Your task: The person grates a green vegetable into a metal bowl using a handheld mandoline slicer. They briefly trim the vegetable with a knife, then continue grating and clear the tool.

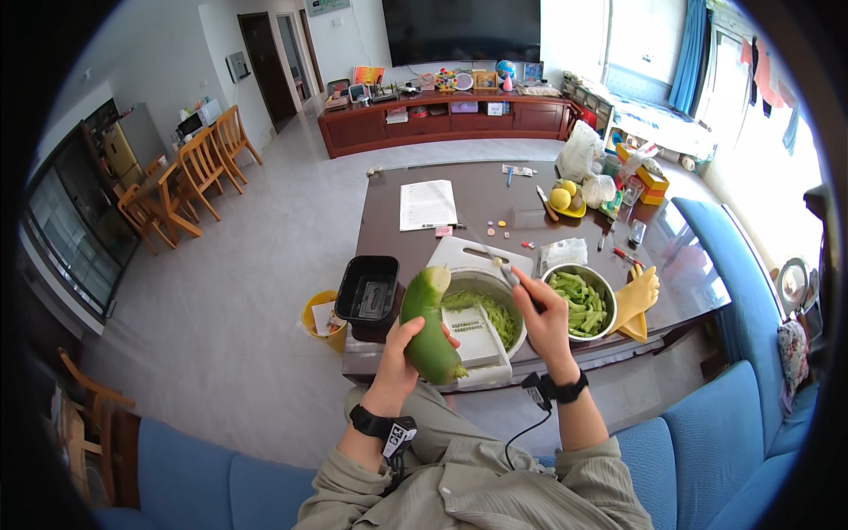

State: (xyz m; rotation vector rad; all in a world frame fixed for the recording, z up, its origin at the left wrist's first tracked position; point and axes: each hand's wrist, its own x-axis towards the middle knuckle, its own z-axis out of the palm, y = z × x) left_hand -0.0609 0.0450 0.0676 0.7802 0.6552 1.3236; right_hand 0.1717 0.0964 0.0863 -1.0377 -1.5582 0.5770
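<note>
My left hand [395,354] is wrapped around a large green radish [424,324], whose pale cut end points away from me. In my right hand [546,311] is a knife [509,275], gripped by its dark handle, its blurred blade pointing up and to the left over a white cutting board [442,252]. Below the radish, a white plastic grater [480,354] rests across a round basin [519,341]. Pale green shreds [498,313] lie in that basin. Just right of my right hand, a metal bowl [613,301] holds green vegetable strips [578,301].
A black plastic container [368,291] stands at the left table edge, above a yellow bin [324,331]. Yellow rubber gloves [635,301] lie right of the metal bowl. Farther back are a paper sheet [427,204], a fruit dish [573,211] and another knife [548,204].
</note>
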